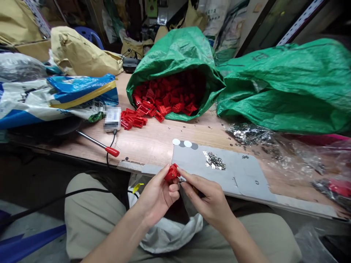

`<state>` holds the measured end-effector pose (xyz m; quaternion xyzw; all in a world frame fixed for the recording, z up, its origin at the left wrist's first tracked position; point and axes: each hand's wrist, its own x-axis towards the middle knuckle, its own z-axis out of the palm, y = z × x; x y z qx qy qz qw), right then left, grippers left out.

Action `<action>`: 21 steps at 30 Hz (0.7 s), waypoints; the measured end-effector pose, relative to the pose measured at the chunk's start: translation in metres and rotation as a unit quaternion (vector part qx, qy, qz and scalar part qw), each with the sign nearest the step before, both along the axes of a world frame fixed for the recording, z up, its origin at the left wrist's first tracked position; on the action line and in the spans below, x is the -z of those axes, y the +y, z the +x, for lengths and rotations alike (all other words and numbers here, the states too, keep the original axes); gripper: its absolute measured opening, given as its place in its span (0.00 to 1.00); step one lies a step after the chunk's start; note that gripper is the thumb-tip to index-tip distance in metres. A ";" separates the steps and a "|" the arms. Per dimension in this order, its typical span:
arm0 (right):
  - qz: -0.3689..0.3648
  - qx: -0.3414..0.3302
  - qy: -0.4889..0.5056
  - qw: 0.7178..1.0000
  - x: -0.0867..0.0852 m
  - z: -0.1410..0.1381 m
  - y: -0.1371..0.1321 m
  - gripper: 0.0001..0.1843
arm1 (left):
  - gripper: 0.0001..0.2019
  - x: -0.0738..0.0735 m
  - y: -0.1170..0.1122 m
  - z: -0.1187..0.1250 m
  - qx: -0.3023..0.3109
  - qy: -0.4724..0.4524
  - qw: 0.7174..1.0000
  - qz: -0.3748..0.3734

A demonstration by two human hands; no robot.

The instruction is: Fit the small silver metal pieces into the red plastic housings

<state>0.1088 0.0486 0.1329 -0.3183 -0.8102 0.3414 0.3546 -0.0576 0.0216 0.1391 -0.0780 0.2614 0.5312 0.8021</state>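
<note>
My left hand point(156, 197) is closed on a small red plastic part point(172, 172), pinched up between thumb and fingers just off the table's front edge. My right hand point(210, 195) grips a slim tool with a metal tip point(180, 179), which meets the right side of that part. Most of the tool is hidden by my fingers, though a bit of yellow shows by the palm. Beyond my hands, a pile of small shiny metal pieces point(215, 161) lies on a grey mat point(189, 160). Loose red parts point(133, 119) spill from an open green sack point(178, 47).
A second green sack point(285, 87) fills the right, with clear bags of metal pieces point(248, 133) before it. On the left are a red-handled metal rod point(112, 151), a small white box with a cable point(112, 118) and blue-white bags point(82, 95). A whitish bag point(172, 237) hangs between my knees.
</note>
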 end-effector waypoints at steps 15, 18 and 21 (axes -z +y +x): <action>-0.146 0.248 0.056 0.956 0.014 -0.027 0.058 0.27 | 0.21 0.019 -0.013 -0.022 0.013 0.109 0.979 0.173; -0.051 0.226 -0.063 0.971 0.008 -0.046 0.107 0.33 | 0.16 0.031 -0.024 -0.017 0.140 0.457 0.841 0.252; 0.004 0.209 -0.184 0.960 0.000 -0.082 0.151 0.28 | 0.23 0.049 -0.030 -0.001 0.276 0.723 0.602 0.199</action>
